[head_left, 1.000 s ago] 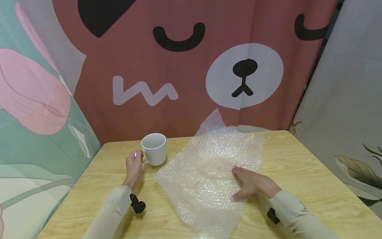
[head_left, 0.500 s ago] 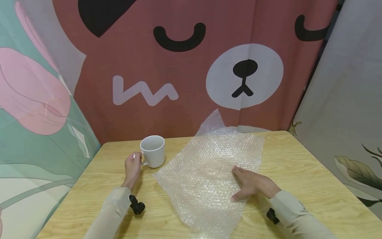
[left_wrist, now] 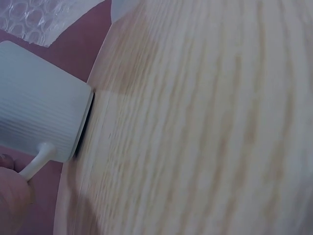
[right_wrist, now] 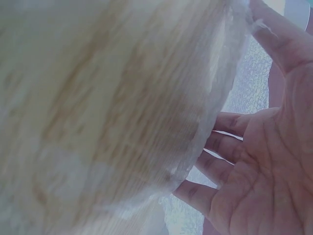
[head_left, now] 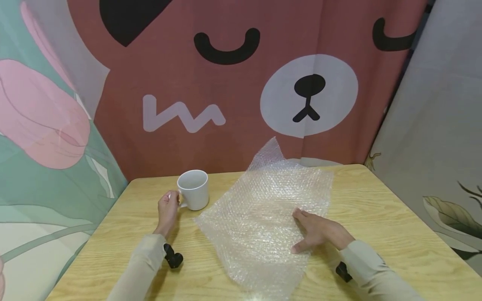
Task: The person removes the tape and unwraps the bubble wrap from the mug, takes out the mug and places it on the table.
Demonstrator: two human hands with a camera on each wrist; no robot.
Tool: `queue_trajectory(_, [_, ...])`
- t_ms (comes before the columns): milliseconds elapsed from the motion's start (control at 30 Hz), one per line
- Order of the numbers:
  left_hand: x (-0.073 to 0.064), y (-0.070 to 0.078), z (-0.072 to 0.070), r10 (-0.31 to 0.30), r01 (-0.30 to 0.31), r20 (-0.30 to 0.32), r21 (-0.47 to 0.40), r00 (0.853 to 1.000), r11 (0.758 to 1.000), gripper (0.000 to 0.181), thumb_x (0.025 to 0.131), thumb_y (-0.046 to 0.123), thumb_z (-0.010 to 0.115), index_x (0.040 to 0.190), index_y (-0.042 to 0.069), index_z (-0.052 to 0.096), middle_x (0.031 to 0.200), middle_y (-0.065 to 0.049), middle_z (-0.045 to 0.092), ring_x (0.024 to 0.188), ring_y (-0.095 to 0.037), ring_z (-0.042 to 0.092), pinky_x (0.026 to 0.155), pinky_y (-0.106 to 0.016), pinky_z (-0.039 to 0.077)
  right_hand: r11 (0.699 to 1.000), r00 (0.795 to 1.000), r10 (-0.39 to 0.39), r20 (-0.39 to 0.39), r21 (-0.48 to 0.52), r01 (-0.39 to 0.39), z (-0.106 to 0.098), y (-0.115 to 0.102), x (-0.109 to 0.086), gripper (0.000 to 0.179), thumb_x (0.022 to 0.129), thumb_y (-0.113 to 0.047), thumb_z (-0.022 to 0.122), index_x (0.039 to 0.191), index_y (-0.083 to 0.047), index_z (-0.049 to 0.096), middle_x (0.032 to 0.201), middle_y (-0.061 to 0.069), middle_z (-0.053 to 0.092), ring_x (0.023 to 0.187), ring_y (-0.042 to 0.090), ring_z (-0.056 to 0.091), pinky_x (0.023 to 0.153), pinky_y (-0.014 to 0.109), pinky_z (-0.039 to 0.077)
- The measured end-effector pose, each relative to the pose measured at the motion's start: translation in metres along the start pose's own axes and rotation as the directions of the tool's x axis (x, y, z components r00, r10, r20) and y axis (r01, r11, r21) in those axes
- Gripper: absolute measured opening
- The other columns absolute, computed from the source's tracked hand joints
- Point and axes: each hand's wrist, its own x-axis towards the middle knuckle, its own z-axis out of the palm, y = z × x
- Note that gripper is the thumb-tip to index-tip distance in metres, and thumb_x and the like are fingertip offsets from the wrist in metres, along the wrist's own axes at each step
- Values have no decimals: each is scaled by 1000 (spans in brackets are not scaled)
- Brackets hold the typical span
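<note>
My left hand (head_left: pixel 167 211) grips the handle of a white mug (head_left: pixel 195 194) standing upright near the table's far edge, left of the middle. In the left wrist view the mug (left_wrist: pixel 39 103) shows fine ribs on its side, its base at the tabletop; only part of the hand is seen at the handle. A large clear sheet of bubble wrap (head_left: pixel 256 242) lies across the middle, just right of the mug. My right hand (head_left: pixel 318 232) rests on its right side with fingers and thumb spread. The right wrist view shows that hand's palm (right_wrist: pixel 266 171) and extended fingers at the sheet's edge.
Everything stands on a light wood-grain table (head_left: pixel 376 209). The wrap's far corner rises against a reddish curtain (head_left: pixel 241 92) with a printed bear, hanging behind the table. Patterned curtains (head_left: pixel 433 125) flank both sides.
Over the last second the left hand and mug have shifted very slightly left and nearer. The right hand and the bubble wrap look unmoved.
</note>
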Motion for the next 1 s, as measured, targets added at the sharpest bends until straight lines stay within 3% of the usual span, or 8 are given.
queue_trajectory(200, [4,-3,0,-18,17,4,41,1000,999,30,94,13,51,72,-7,45,61,2,42,67,-15,41,60,-23,34,1000,1000,-4,-7,18,4,0,-1,-1,116,68,-56,81,146,11,26,151,33,21,138,47,23,110,55,21])
queue_trajectory(367, [7,-4,1,5,-7,21,92,1000,996,34,96,17,49,84,-15,45,68,-4,45,72,-18,43,64,-24,36,999,1000,26,-8,24,-26,0,-1,0,117,68,-56,82,148,9,25,152,31,20,139,45,22,111,53,21])
queue_trajectory(533, [9,-7,-1,7,-8,10,132,1000,991,32,98,18,47,86,-12,47,73,-6,46,78,-19,43,68,-25,35,999,999,35,-1,36,-35,2,-1,1,117,68,-55,82,147,9,25,152,32,21,138,45,23,111,53,21])
queue_trajectory(800, [10,-7,-1,-15,12,31,106,999,994,32,97,16,48,84,-12,46,67,-1,42,71,-14,40,64,-25,34,998,998,59,15,23,-59,2,-6,-1,118,66,-56,83,147,8,27,152,32,21,137,46,25,110,55,23])
queue_trajectory(1000, [13,-7,-1,-16,12,40,98,999,995,30,97,16,47,83,-11,47,71,-9,45,78,-23,42,66,-25,35,998,999,50,15,24,-50,0,-5,0,118,66,-55,83,147,10,26,152,32,20,138,46,23,110,54,22])
